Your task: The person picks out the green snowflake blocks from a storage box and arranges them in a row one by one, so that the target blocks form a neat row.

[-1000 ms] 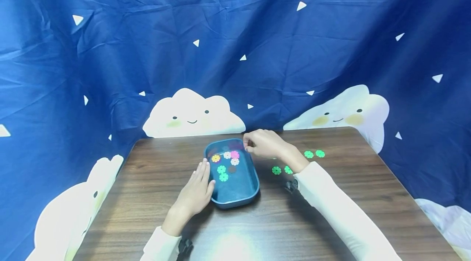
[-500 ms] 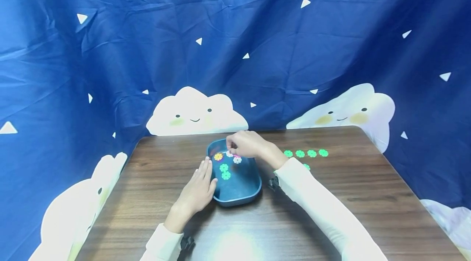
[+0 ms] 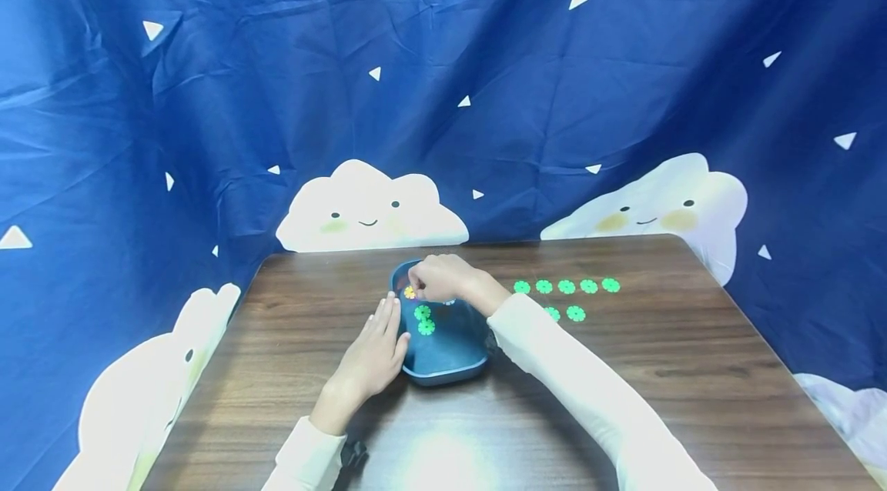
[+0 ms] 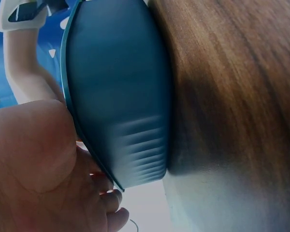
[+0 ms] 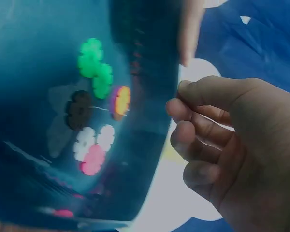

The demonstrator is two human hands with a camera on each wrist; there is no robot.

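My left hand [image 3: 370, 352] lies with straight fingers along the left rim of a blue tray [image 3: 450, 356], its palm against the edge in the left wrist view. Over the tray's far part hovers my right hand [image 3: 443, 278], its fingers loosely bent. In the right wrist view its thumb and index fingertips come close together, with nothing visible between them. Nearest to it is an orange flower-shaped disc [image 5: 122, 100]. Green discs [image 5: 102, 80], a brown disc [image 5: 79, 110], white discs [image 5: 85, 142] and a pink disc [image 5: 93, 160] also lie in the tray.
A row of several green flower-shaped discs [image 3: 567, 287] lies on the brown wooden table [image 3: 665, 368] right of the tray. Closer in are more green discs [image 3: 576, 314], partly hidden by the right sleeve. Behind the table hangs a blue curtain [image 3: 416, 121] with cloud prints.
My right hand has moved left from the tray's right rim to above its far left part, uncovering more of the green row. The left hand has stayed at the rim.
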